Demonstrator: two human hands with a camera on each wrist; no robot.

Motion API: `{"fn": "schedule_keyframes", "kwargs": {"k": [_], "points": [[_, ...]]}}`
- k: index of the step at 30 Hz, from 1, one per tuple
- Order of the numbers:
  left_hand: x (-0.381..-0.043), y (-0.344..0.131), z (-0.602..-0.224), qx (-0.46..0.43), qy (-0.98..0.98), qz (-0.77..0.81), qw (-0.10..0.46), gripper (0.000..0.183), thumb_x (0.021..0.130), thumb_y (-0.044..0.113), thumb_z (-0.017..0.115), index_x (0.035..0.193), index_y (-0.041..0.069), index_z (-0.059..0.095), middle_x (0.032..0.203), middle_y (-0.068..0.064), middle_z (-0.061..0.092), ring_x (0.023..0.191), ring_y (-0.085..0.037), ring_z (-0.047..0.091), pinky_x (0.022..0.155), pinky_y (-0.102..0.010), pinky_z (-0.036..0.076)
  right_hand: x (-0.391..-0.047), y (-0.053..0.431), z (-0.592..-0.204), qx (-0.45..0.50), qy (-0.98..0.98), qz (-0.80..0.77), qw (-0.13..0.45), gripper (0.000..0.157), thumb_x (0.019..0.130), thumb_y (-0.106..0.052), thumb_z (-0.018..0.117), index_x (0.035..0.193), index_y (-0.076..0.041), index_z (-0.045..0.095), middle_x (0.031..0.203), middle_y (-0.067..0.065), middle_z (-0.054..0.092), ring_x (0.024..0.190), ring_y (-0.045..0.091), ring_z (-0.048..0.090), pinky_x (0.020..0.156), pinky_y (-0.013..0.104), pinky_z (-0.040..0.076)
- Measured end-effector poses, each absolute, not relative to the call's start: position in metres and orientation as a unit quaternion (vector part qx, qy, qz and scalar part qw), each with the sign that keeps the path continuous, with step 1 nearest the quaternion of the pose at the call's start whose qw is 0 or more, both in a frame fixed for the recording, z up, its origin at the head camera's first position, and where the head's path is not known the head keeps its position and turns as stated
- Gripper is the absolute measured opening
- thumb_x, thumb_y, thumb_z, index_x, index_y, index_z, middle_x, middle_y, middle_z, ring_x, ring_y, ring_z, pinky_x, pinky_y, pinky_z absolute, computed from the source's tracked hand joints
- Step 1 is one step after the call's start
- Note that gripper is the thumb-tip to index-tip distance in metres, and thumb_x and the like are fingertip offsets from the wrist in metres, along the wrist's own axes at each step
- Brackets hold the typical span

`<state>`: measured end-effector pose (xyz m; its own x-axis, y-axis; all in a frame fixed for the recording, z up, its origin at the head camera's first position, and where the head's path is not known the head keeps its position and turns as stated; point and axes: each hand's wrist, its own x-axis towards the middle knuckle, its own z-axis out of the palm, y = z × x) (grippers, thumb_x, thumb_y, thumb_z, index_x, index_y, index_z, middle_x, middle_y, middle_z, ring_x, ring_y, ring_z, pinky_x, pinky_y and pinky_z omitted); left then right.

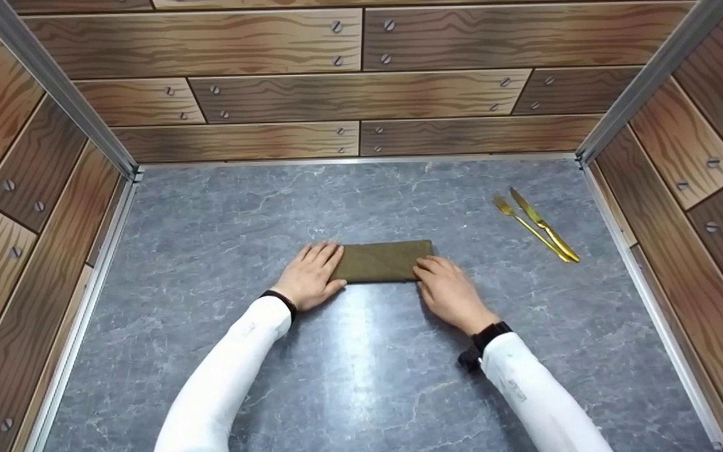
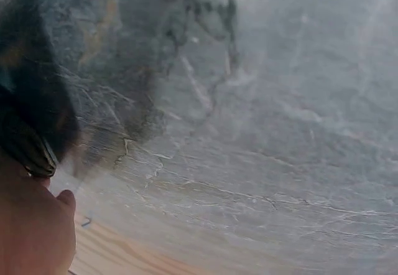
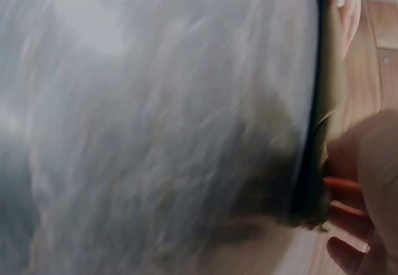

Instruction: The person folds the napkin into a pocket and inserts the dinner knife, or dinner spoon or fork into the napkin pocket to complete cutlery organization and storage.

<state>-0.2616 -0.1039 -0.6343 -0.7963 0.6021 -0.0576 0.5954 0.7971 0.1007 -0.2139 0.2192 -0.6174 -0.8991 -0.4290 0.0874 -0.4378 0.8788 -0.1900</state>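
Note:
A folded olive-brown cloth (image 1: 383, 262) lies as a flat, narrow rectangle on the grey marbled surface. Over its left end rests my left hand (image 1: 311, 276), fingers extended and thumb by the near edge. At the opposite end, the fingers of my right hand (image 1: 449, 292) touch the cloth, loosely bent. The left wrist view shows only part of the left hand (image 2: 37, 225) and a folded end of the cloth (image 2: 28, 147). In the blurred right wrist view, the layered side of the cloth (image 3: 333, 82) runs beside the right hand (image 3: 373, 175).
To the right lie a gold fork (image 1: 528, 226) and a gold knife (image 1: 546, 227), close together with their handle ends meeting. Wood-patterned walls (image 1: 361, 97) with metal edging (image 1: 361, 161) enclose the grey surface (image 1: 211, 207) at the back and both sides.

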Motion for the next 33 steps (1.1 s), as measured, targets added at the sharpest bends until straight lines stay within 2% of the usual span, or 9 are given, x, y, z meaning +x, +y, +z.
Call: {"fn": "schedule_keyframes", "kwargs": {"k": [3,6,15,19,25,33], "points": [[-0.258,-0.105,-0.631,0.321,0.945,0.040,0.037,0.075,0.100,0.059,0.034,0.155,0.010,0.026,0.159,-0.009,0.031,0.146,-0.031,0.030,0.121,-0.052,0.022,-0.211,0.215,-0.615,0.220,-0.969,0.107,0.037,0.034,0.095,-0.013,0.055,0.127,-0.005,0.064,0.131,0.011,0.061,0.123,0.031,0.052,0.105,0.050,0.042],[-0.253,-0.105,-0.626,0.328,0.943,0.043,0.032,0.073,0.099,0.058,0.036,0.153,0.009,0.031,0.154,-0.009,0.037,0.142,-0.031,0.035,0.120,-0.053,0.024,-0.212,0.214,-0.615,0.204,-0.973,0.100,0.033,0.036,0.093,-0.008,0.054,0.127,-0.004,0.064,0.128,0.012,0.061,0.120,0.031,0.052,0.103,0.049,0.043],[-0.226,-0.109,-0.625,0.389,0.918,0.078,-0.004,0.058,0.099,0.054,0.044,0.139,0.013,0.051,0.140,-0.006,0.052,0.127,-0.026,0.051,0.115,-0.045,0.034,-0.241,0.216,-0.614,0.198,-0.975,0.098,-0.006,0.047,0.092,0.001,0.046,0.137,-0.004,0.054,0.143,0.013,0.053,0.135,0.034,0.044,0.111,0.054,0.038],[-0.211,-0.103,-0.625,0.410,0.908,0.080,0.002,0.058,0.099,0.055,0.042,0.138,0.013,0.054,0.147,-0.007,0.048,0.135,-0.025,0.045,0.118,-0.042,0.032,-0.257,0.213,-0.612,0.219,-0.970,0.105,-0.030,0.049,0.093,0.003,0.042,0.140,-0.002,0.050,0.149,0.014,0.047,0.141,0.034,0.038,0.117,0.050,0.031],[-0.190,-0.086,-0.625,0.455,0.887,0.072,0.037,0.065,0.100,0.057,0.033,0.145,0.010,0.046,0.160,-0.008,0.031,0.149,-0.023,0.027,0.123,-0.041,0.023,-0.278,0.198,-0.607,0.255,-0.959,0.107,-0.059,0.053,0.090,0.007,0.042,0.142,0.000,0.047,0.151,0.015,0.044,0.146,0.032,0.033,0.120,0.045,0.027],[-0.176,-0.075,-0.633,0.487,0.870,0.074,0.018,0.065,0.101,0.054,0.036,0.150,0.012,0.038,0.160,-0.007,0.031,0.150,-0.025,0.026,0.122,-0.041,0.024,-0.296,0.169,-0.595,0.283,-0.951,0.078,-0.100,0.051,0.093,0.008,0.041,0.142,-0.002,0.048,0.152,0.013,0.043,0.147,0.031,0.031,0.120,0.044,0.028]]}}
